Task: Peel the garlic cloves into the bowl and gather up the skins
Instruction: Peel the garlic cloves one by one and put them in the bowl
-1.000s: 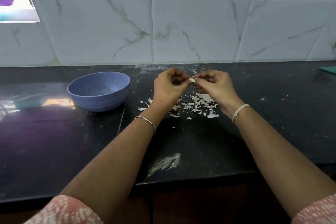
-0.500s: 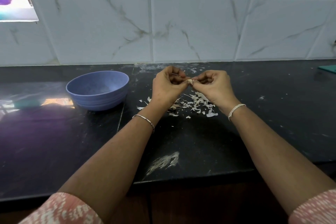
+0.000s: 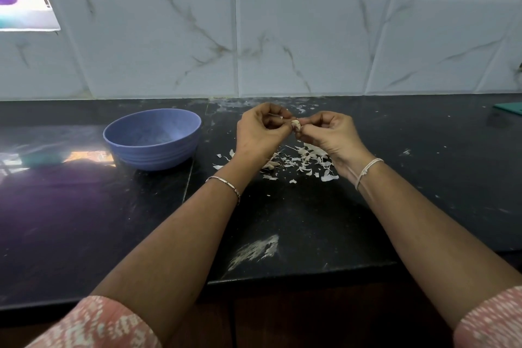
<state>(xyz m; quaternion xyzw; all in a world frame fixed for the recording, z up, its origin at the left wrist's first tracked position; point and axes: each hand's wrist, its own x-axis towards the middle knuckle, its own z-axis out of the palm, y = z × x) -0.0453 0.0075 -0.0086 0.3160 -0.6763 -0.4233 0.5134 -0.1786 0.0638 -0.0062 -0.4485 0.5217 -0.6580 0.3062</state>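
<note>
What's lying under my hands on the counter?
Loose garlic skins lie scattered on the black counter beneath the left hand and right hand, which pinch a garlic clove. The hands cover part of the pile, so its full spread cannot be seen.

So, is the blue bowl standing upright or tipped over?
Upright: the bowl sits on its base on the counter, its open rim facing up.

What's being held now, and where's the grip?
A small pale garlic clove, pinched at opposite sides: left hand on its left, right hand on its right.
</note>
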